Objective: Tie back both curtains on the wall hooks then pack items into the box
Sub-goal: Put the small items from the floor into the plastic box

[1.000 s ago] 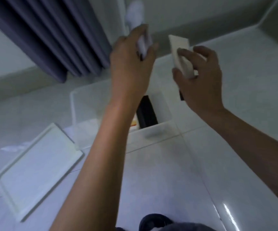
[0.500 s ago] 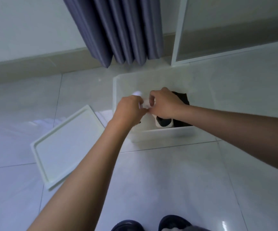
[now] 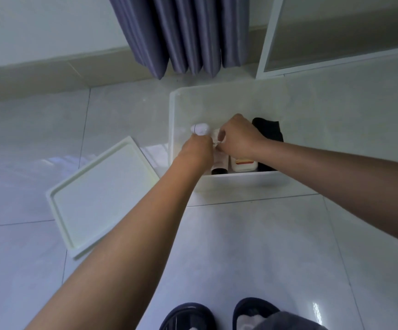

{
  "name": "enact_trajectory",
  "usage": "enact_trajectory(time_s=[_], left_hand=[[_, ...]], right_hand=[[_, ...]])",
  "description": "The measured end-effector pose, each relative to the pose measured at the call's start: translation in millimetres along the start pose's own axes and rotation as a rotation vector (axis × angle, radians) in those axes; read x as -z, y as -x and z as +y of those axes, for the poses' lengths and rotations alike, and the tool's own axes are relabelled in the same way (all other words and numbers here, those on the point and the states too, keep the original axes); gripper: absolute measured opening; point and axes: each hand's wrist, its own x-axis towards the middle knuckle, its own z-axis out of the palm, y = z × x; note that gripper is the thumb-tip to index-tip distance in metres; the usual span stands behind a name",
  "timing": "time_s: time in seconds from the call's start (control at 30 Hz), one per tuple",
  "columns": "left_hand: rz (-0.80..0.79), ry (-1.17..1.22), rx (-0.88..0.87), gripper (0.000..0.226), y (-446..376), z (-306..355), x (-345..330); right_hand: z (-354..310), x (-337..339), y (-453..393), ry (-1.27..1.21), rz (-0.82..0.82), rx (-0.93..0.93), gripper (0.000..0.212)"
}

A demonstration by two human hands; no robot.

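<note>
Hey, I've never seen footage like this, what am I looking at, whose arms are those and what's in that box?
There is no machine here. A camera worn on a person's head looks down at their own two bare arms, with their slippers at the bottom edge. On the tiled floor stands a white plastic box, its lid lying off to the left. A purple curtain hangs behind. The left hand has its grip on a white rounded bottle. The right hand reaches in with curled fingers; what it holds, I cannot tell. Inside are a tube, a white container and something black.
</note>
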Motion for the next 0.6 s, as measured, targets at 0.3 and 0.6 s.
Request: enact_trajectory(time_s=[0.3, 0.6], left_hand=[[-0.023, -0.065, 0.014, 0.028, 3.1, 6.3, 3.1], [0.332, -0.014, -0.124, 0.030, 29.3, 36.0, 18.5]], right_hand=[[9.7, -1.0, 2.7, 0.371, -0.267, 0.219, 0.063], [35.5, 73.4, 50.9, -0.389, 0.230, 0.175, 0.031]])
